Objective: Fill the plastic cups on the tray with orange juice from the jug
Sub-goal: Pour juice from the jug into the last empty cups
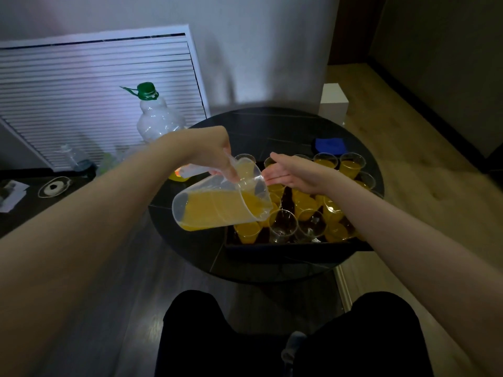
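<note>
Left hand [217, 156] grasps the tilted jug [217, 210] over the tray [285, 247]; right hand [288, 172] released above cups, blue cloth [330, 145] far right.

Jug handle hidden inside left hand [217, 159]. Cups at tray's [285, 248] middle covered by right hand [288, 172] and jug [217, 210]. Small bottle [72, 159] by white slatted panel [95, 99] blurred. Both forearms cut off at picture's edges.

My arms are bare all the way up, with no sleeves on them. My left hand [217, 156] and right hand [288, 172] have no gloves, rings or watch. I wear black trousers [196, 336] on both legs. My foot has a grey sock [292, 346].
</note>
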